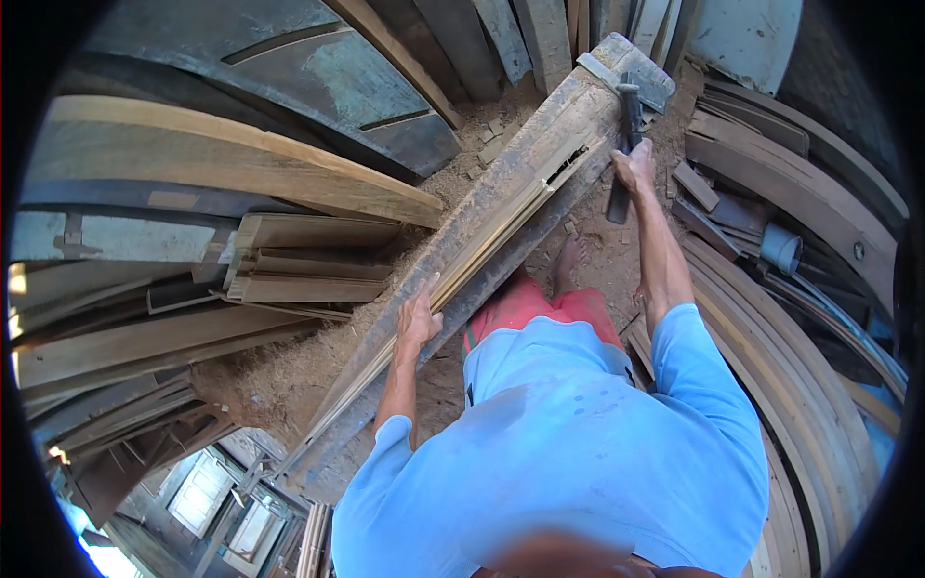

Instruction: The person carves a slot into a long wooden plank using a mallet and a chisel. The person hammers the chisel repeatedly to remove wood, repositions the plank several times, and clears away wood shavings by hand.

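The head view looks down on a long, worn tabletop (pixel 540 135) running diagonally, with thin wooden strips (pixel 506 226) lying lengthwise along it. The left hand (pixel 417 318) lies on the strips, fingers partly extended and thumb apart; whether it grips them I cannot tell. The right hand (pixel 634 166) is closed around the middle of a dark, hammer-like tool (pixel 632 106), beside the tabletop's far end. Near that end a small block (pixel 598 72) sits across the surface. Long boards (pixel 260 159) lean at left; more planks (pixel 780 356) lie at right.
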Motion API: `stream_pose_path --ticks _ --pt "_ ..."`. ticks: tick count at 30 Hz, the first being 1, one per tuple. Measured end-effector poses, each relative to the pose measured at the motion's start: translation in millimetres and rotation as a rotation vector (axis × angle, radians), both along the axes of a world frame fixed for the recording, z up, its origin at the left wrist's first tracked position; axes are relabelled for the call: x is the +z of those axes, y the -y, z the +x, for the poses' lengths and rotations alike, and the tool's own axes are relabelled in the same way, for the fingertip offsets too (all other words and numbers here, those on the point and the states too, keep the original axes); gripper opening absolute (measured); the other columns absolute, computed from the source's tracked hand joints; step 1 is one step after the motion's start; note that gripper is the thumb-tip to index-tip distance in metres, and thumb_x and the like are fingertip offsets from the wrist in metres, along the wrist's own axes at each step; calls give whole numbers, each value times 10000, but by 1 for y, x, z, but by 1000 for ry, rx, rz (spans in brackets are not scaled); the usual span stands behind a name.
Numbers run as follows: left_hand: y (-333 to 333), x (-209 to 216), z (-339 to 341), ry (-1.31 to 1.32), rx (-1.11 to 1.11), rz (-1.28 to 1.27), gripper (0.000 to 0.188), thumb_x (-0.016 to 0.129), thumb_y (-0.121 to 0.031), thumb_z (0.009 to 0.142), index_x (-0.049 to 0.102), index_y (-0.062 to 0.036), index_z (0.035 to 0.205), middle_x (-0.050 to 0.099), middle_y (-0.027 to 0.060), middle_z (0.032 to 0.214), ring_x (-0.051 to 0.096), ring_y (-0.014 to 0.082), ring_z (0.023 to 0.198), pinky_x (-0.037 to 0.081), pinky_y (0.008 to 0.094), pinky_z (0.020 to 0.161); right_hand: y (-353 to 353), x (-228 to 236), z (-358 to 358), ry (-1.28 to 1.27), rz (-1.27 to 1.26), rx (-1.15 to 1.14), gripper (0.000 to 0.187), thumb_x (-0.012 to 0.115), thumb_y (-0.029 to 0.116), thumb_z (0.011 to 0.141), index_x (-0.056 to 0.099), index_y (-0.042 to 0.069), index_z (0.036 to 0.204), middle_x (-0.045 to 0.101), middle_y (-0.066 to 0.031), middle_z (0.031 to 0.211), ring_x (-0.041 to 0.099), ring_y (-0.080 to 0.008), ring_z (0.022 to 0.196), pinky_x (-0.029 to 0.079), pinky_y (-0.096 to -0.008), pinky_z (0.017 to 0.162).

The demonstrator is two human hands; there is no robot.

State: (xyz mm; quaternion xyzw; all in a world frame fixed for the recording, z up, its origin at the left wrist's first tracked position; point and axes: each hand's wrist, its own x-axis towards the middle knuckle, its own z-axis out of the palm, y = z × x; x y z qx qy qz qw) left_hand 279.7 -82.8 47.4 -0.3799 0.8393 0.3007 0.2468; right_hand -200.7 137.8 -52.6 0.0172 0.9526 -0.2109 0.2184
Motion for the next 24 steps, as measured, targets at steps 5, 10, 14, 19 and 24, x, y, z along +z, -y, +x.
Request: stream_pose_path --ticks 5,10,14,19,24 --pt "-35 -9 5 -49 -17 11 1103 794 -21 646 318 -358 1582 325 278 1591 368 462 1438 344 529 1180 -80 28 -11 -32 -279 161 359 696 276 745 606 -39 890 607 -92 760 561 -194 722 489 -365 683" --pt "-80 -13 -9 5 -88 -152 1212 826 2 601 259 -387 1599 192 268 1638 195 477 1513 206 639 1193 -146 51 40 67 -392 105 223 676 223 754 589 20 777 558 -4 699 506 -134 643 444 -340 595" --pt "-83 -5 -56 -27 -70 -170 1186 880 -83 625 265 -387 1592 252 263 1609 271 482 1472 302 622 1130 -207 13 82 233 -366 -37 203 687 226 770 585 54 732 554 6 646 513 -123 555 402 -323 520" --pt "-119 -35 -131 -139 -11 -229 1075 887 -337 729 266 -344 1606 65 385 1615 69 612 1479 136 725 1157 -246 0 123 477 -255 -34 211 682 231 750 635 27 722 605 -44 654 576 -155 559 436 -348 511" --pt "-130 -47 -152 -73 34 -231 1028 822 -402 791 219 -357 1622 -2 456 1582 -43 696 1436 42 786 1124 -256 4 144 680 -58 189 205 702 235 749 686 30 741 608 -27 652 560 -146 558 419 -353 508"
